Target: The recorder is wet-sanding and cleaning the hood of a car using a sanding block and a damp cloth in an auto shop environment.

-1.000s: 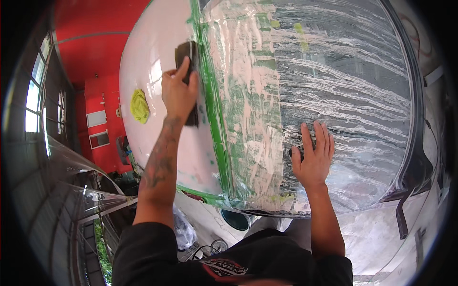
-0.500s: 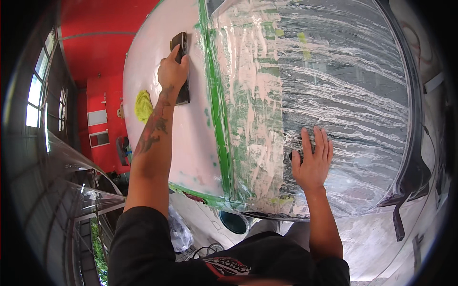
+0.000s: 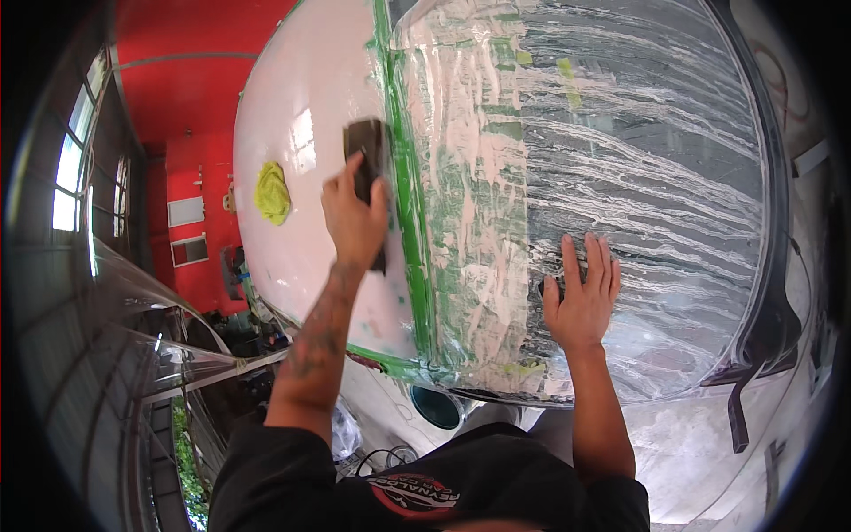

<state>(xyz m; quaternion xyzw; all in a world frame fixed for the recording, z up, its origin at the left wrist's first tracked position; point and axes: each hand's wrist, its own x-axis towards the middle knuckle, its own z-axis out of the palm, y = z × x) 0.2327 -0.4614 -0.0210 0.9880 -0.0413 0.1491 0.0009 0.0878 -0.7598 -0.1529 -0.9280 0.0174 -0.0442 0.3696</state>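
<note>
My left hand (image 3: 353, 213) grips a long dark block (image 3: 363, 142) lying against the pale pinkish curved panel (image 3: 292, 244), just left of a green taped seam (image 3: 404, 204). A crumpled yellow-green cloth (image 3: 271, 192) rests on the same panel, left of that hand. On the right, my right hand (image 3: 581, 297) lies with fingers spread on a dark glass-like surface (image 3: 647, 213) streaked with whitish residue, beside a strip of pink-smeared masking (image 3: 474, 195). A small dark item, too hidden to name, shows beside that thumb.
A red panel (image 3: 186, 58) with small frames stands at the left, near windows and hanging clear plastic sheeting (image 3: 160, 301). Below the work's lower edge are a dark round container (image 3: 433, 406) and a plastic bag (image 3: 346, 430). A black trim piece (image 3: 773, 324) borders the right side.
My left hand and block moved up and leftward half a second ago, and are now back lower and further right, nearer the green seam. My right hand stays in about the same spot.
</note>
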